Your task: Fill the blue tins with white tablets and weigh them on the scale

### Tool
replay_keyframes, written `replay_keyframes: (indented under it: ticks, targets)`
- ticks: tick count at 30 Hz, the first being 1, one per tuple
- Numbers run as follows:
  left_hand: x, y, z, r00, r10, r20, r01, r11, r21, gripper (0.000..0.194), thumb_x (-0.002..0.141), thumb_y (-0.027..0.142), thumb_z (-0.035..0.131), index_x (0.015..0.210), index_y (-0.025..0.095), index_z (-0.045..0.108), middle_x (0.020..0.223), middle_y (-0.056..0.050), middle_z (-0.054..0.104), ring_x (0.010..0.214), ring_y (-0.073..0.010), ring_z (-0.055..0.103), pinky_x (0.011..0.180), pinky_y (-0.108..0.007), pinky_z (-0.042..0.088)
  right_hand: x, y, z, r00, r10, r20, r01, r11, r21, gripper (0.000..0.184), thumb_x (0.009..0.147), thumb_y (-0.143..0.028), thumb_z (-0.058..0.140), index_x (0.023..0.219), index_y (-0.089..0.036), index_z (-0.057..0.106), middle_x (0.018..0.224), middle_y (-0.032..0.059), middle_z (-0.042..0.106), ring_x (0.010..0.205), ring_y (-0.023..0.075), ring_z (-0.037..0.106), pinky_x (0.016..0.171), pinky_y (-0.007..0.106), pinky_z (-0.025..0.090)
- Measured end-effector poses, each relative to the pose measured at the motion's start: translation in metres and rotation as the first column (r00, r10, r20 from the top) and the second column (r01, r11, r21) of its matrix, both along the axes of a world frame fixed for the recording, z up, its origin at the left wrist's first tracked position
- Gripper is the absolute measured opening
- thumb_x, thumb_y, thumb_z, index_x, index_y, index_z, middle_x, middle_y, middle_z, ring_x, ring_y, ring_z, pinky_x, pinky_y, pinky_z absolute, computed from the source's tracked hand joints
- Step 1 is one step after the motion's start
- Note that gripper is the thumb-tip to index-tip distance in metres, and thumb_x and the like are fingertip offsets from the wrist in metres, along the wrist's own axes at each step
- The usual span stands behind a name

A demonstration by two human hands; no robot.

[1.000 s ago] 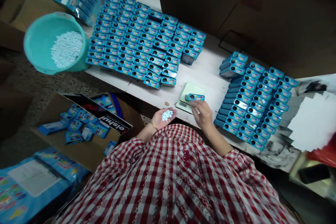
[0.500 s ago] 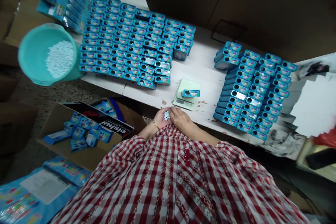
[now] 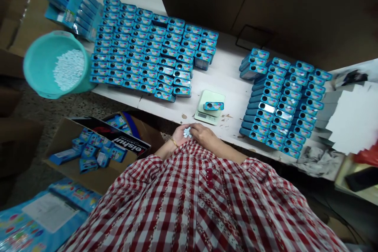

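My left hand [image 3: 178, 136] is cupped palm up at the table's front edge and holds a small heap of pale blue candies [image 3: 187, 132]. Against the heap's right side lies my right hand [image 3: 203, 136], its fingers curled together; whatever they pinch is hidden. Just beyond both hands stands a pale green kitchen scale [image 3: 217, 120], with one blue candy tin [image 3: 214, 106] on its platform. Neither hand touches the scale or the tin.
Rows of blue tins [image 3: 137, 53] fill the table's left, and more tins [image 3: 280, 110] stand right. A turquoise bucket [image 3: 35, 71] of pale candies is far left. Below it, a cardboard box [image 3: 109, 177] holds small blue packs. White paper [image 3: 351, 118] lies far right.
The candies lie slightly more spread in my left palm, and more of them show. My right hand has barely shifted. The whole view has moved slightly; the tin stays on the scale.
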State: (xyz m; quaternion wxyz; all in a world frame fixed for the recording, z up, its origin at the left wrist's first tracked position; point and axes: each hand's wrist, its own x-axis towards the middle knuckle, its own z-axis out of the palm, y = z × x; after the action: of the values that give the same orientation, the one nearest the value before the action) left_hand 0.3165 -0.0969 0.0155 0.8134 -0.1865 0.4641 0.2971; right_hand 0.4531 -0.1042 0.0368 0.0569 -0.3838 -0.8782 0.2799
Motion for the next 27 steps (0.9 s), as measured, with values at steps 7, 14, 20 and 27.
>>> replay_keyframes:
  ticks: [7, 14, 20, 27]
  targets:
    - [0.01, 0.019, 0.005, 0.997, 0.054, 0.061, -0.061, 0.99, 0.124, 0.025, 0.082, 0.015, 0.039, 0.087, 0.007, 0.062, 0.082, -0.014, 0.069, 0.087, -0.0227, 0.065, 0.083, -0.038, 0.049, 0.042, 0.039, 0.002, 0.816, -0.442, -0.372, 0.465, 0.885, -0.03, 0.015, 0.085, -0.02, 0.045, 0.085, -0.02, 0.06, 0.087, 0.0056, 0.059, 0.087, 0.0154, 0.057, 0.076, 0.029, 0.049]
    - [0.005, 0.025, 0.006, 0.994, 0.1, 0.036, -0.104, 0.987, 0.123, 0.024, 0.08, 0.014, 0.041, 0.082, 0.007, 0.063, 0.088, -0.016, 0.068, 0.095, -0.0235, 0.063, 0.086, -0.038, 0.047, 0.057, 0.074, -0.007, 0.837, -0.483, -0.258, 0.497, 0.867, -0.008, 0.016, 0.082, -0.019, 0.049, 0.091, -0.02, 0.063, 0.09, 0.0061, 0.062, 0.087, 0.016, 0.058, 0.079, 0.029, 0.048]
    - [-0.003, 0.02, 0.003, 0.991, 0.134, 0.004, -0.134, 0.986, 0.102, 0.023, 0.08, 0.014, 0.041, 0.082, 0.007, 0.063, 0.087, -0.015, 0.069, 0.091, -0.0229, 0.064, 0.084, -0.037, 0.049, 0.07, 0.069, 0.002, 0.732, -0.579, -0.359, 0.581, 0.806, -0.114, 0.013, 0.08, -0.024, 0.054, 0.087, -0.02, 0.065, 0.085, 0.0039, 0.065, 0.077, 0.0143, 0.059, 0.069, 0.028, 0.049]
    - [-0.007, 0.019, -0.001, 0.988, 0.151, -0.034, -0.147, 0.985, 0.092, 0.023, 0.08, 0.014, 0.041, 0.086, 0.008, 0.062, 0.087, -0.015, 0.068, 0.093, -0.023, 0.063, 0.084, -0.037, 0.049, 0.072, 0.065, 0.001, 0.612, -0.66, -0.435, 0.651, 0.733, -0.197, 0.012, 0.079, -0.024, 0.056, 0.083, -0.02, 0.065, 0.082, 0.0025, 0.065, 0.076, 0.0138, 0.06, 0.066, 0.027, 0.049]
